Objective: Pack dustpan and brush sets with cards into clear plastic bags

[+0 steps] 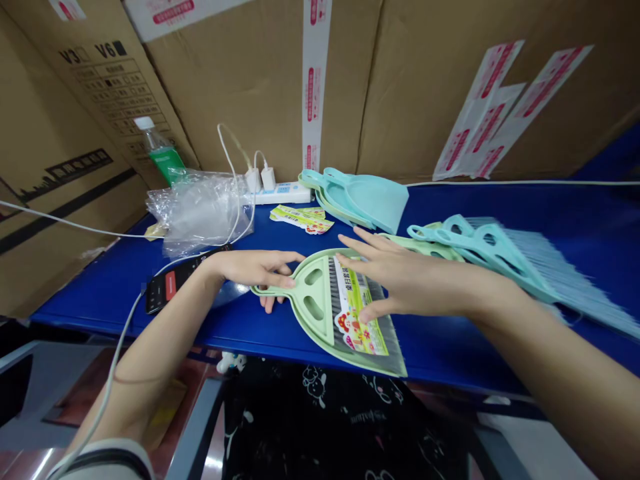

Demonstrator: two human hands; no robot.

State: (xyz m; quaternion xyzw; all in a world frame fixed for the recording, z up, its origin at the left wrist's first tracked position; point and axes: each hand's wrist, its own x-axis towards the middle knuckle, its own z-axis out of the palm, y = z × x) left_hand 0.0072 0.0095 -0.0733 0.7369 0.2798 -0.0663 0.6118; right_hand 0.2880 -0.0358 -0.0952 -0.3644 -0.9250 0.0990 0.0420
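A light green dustpan point(320, 320) lies on the blue table point(450, 347) at its front edge, with a small brush and a colourful paper label point(357, 310) laid in it. My left hand point(257, 268) pinches the dustpan's handle, fingers closed round it. My right hand point(395, 277) lies flat with fingers spread, pressing on the label and brush bristles.
Teal dustpans point(365, 197) are stacked at the back. Teal and green brushes point(480, 250) lie at the right. Loose labels point(303, 219), a power strip point(280, 192), clear plastic bags point(200, 210), a bottle point(160, 157) and a phone point(173, 283) sit at the left. Cardboard boxes point(250, 80) wall the back.
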